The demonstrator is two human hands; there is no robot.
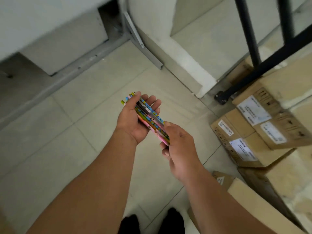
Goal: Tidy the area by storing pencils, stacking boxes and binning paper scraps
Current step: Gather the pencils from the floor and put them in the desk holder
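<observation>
We stand on a pale tiled floor (84,115). At three o'clock brown cardboard boxes with white labels (249,132) are piled together. A black metal frame (248,31) stands by them at one o'clock. Our black shoes (172,220) show at six o'clock. In the middle, our left hand (135,119) lies palm up, thumb and fingers curled round a bunch of bright patterned pencils (152,119). Our right hand (179,146), at five o'clock from it, grips the near end of the bunch.
</observation>
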